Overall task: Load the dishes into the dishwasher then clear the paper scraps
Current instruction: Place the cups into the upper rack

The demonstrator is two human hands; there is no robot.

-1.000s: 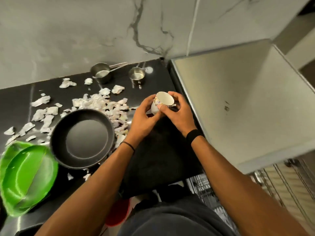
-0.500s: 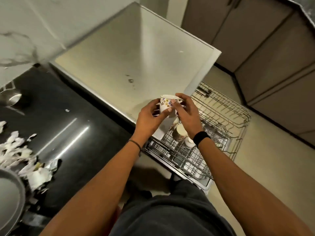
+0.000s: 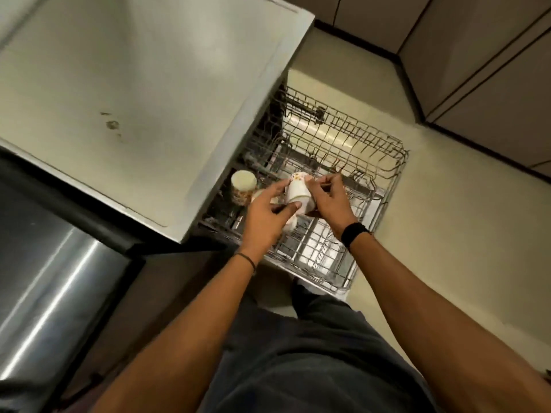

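Both of the person's hands are down over the pulled-out grey wire dishwasher rack (image 3: 374, 162), and between them sits the small white ceramic cup with a flowered print (image 3: 298, 190). The cup is tipped over rather than upright, though the blur makes it hard to tell exactly which way its mouth faces. The left hand (image 3: 265, 216) grasps it from the seven o'clock side, thumb and forefinger curled round its wall. The right hand (image 3: 329, 201) grips it from three o'clock, fingers bent in against it. The cup hangs just above the near left part of the rack; I cannot tell whether it touches the wires. At nine o'clock from it, just beside the left hand, a second pale cup with a brown pattern (image 3: 244, 183) stands bottom-up in the rack. The rest of the rack stretches away towards one o'clock over the cream floor (image 3: 432, 234). A thin dark band (image 3: 246, 260) circles the left wrist and a broad black wristband (image 3: 354, 232) the right. The flat grey dishwasher top (image 3: 134, 99) fills the ten o'clock side, and the glossy dark bench (image 3: 44, 278) lies at eight o'clock.
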